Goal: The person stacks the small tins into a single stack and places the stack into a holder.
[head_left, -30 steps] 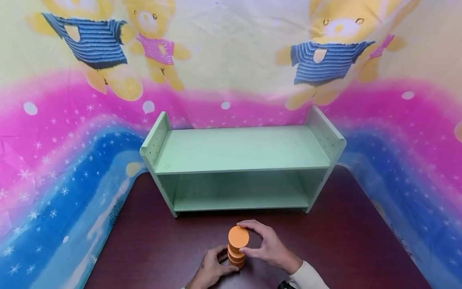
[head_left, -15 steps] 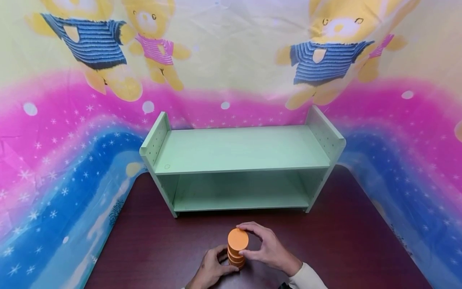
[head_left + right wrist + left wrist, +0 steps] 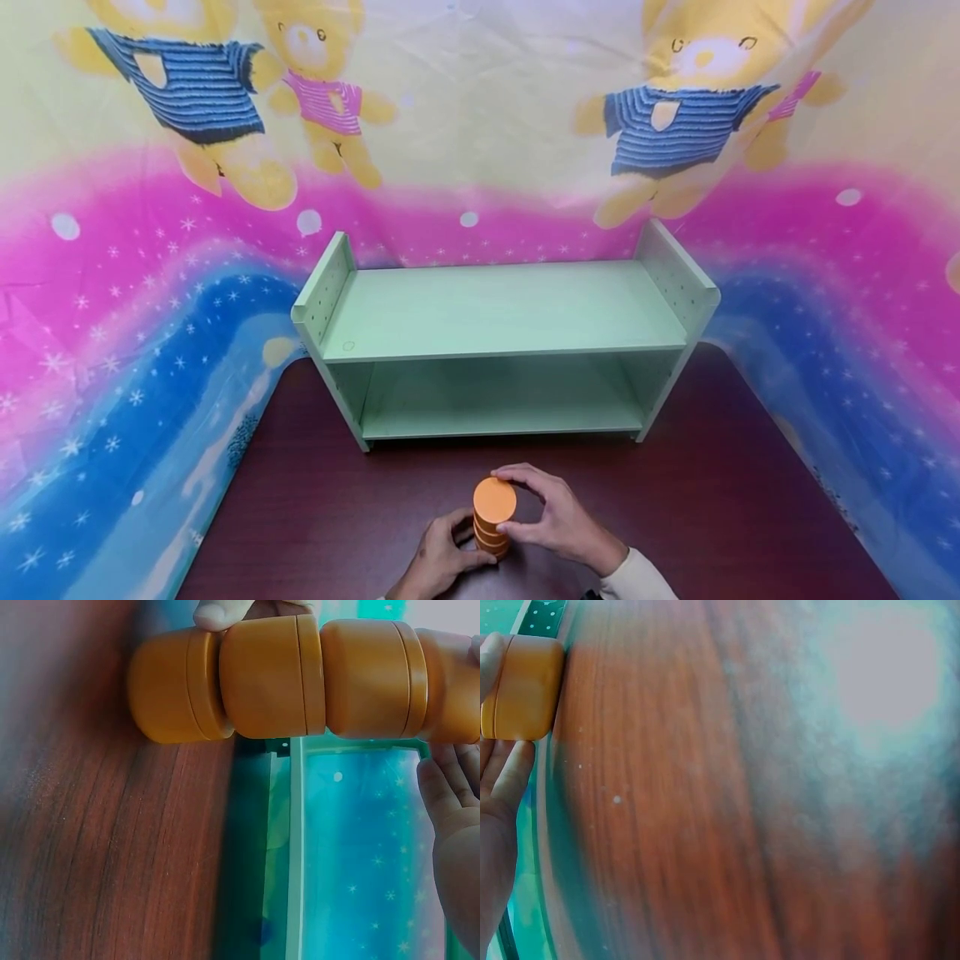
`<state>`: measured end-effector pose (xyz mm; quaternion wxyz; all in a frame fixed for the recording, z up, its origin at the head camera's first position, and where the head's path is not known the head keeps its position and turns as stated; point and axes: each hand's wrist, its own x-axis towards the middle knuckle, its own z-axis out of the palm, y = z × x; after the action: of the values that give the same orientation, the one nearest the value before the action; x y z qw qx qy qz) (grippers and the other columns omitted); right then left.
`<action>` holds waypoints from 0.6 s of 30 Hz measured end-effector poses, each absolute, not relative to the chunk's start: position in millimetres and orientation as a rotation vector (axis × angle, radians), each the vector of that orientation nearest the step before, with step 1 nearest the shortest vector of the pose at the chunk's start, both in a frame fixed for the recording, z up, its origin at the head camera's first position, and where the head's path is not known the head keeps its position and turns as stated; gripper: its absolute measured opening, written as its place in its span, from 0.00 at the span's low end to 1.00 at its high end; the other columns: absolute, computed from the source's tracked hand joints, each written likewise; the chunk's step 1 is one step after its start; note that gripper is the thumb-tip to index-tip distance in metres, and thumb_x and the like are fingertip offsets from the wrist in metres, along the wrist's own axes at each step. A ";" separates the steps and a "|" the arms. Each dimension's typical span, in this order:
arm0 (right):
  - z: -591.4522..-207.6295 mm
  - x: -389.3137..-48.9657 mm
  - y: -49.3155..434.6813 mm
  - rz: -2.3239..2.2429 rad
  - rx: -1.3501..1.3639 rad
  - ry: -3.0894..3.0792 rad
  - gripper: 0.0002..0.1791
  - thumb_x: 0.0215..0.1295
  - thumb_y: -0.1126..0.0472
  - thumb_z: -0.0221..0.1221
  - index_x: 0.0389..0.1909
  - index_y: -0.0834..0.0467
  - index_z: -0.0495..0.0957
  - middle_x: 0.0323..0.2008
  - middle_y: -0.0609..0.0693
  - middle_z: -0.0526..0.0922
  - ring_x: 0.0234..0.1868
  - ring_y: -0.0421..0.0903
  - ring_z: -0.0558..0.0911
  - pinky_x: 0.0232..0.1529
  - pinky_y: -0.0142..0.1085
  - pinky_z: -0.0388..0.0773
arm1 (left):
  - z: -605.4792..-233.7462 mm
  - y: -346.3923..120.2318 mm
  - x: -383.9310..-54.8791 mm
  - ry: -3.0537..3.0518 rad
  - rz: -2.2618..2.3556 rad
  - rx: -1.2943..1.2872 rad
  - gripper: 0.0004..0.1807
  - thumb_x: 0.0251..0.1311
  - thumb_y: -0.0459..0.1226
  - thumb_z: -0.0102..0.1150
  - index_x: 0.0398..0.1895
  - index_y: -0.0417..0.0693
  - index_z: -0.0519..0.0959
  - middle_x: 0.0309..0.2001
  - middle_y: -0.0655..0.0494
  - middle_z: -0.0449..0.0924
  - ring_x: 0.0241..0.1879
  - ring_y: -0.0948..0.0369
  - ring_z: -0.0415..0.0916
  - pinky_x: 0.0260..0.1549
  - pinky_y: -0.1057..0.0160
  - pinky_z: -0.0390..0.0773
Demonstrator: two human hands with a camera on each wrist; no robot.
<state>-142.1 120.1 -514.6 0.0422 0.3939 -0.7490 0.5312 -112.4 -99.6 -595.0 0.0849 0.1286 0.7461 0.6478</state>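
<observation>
Several round orange jars with lids stand in one upright column on the table, near its front edge. My right hand (image 3: 558, 515) pinches the top jar (image 3: 494, 500) between thumb and fingers, from its right side. Low on the column, my left hand (image 3: 433, 557) holds the bottom jar (image 3: 169, 686), with the thumb in front and fingers behind. The right wrist view shows the column lying sideways, each jar touching its neighbour and slightly out of line. In the left wrist view only one orange jar (image 3: 532, 686) appears, with the left hand's fingers (image 3: 514, 776) against it.
A pale green two-tier shelf (image 3: 502, 308) stands behind the jars, toward the back of the dark reddish-brown table (image 3: 315, 517). Bare tabletop lies on both sides of the hands. A printed cloth (image 3: 480, 125) with teddy bears surrounds the table's back and sides.
My right hand has lowered the top jar slightly, and it now lines up more closely with the column. The left hand has stayed at the base.
</observation>
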 end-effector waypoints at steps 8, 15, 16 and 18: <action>-512.4 -142.8 120.1 1.615 1.202 -2.303 0.31 0.59 0.60 0.73 0.63 0.54 0.74 0.57 0.54 0.80 0.57 0.46 0.80 0.56 0.40 0.80 | -595.4 -99.6 -113.1 2.210 1.937 0.392 0.35 0.40 0.26 0.80 0.56 0.31 0.77 0.53 0.42 0.82 0.53 0.53 0.81 0.49 0.65 0.82; -510.8 -141.6 120.1 1.610 1.185 -2.341 0.32 0.58 0.59 0.73 0.64 0.52 0.73 0.57 0.52 0.79 0.57 0.46 0.79 0.56 0.41 0.81 | -595.7 -99.7 -113.2 2.219 1.923 0.382 0.34 0.40 0.26 0.80 0.56 0.31 0.77 0.53 0.42 0.82 0.53 0.52 0.81 0.49 0.65 0.82; -510.7 -141.3 120.2 1.606 1.182 -2.347 0.32 0.58 0.59 0.73 0.64 0.52 0.73 0.57 0.52 0.79 0.57 0.46 0.79 0.56 0.40 0.81 | -595.7 -99.6 -113.1 2.216 1.926 0.382 0.34 0.40 0.26 0.80 0.56 0.31 0.77 0.53 0.42 0.82 0.53 0.52 0.81 0.49 0.65 0.82; -510.6 -140.9 120.4 1.593 1.180 -2.355 0.33 0.58 0.59 0.73 0.64 0.52 0.73 0.57 0.53 0.79 0.57 0.46 0.79 0.57 0.37 0.80 | -595.9 -99.6 -113.0 2.210 1.932 0.385 0.34 0.40 0.25 0.80 0.56 0.31 0.77 0.53 0.42 0.81 0.53 0.52 0.81 0.49 0.65 0.82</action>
<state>-140.9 120.4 -510.6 0.0314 0.3830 -0.7647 0.5173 -113.0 -99.6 -595.9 0.0905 0.1295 0.7434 0.6499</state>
